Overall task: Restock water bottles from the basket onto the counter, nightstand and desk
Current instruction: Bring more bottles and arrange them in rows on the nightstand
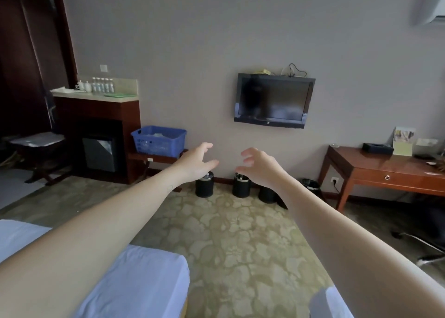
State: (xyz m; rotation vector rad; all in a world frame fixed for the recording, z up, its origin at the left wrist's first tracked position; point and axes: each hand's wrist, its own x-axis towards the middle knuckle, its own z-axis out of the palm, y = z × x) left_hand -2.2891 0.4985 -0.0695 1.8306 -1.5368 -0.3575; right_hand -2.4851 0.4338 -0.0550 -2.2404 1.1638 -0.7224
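Observation:
A blue plastic basket [159, 140] stands on a low wooden stand against the far wall, pale bottles showing inside it. Several water bottles [103, 85] are lined up on the counter [96, 97] at the left, beside white cups. The wooden desk [385, 171] is at the right. Both my arms stretch forward in the air. My left hand [196, 162] and my right hand [258, 167] hold nothing, with fingers loosely curled, well short of the basket. No nightstand is in view.
Three black bins [204, 185] stand on the patterned carpet below a wall TV [273, 100]. White beds [134, 281] lie near left and right, with a carpet aisle between. A folding rack [38, 149] is far left, a chair base [428, 248] at the right.

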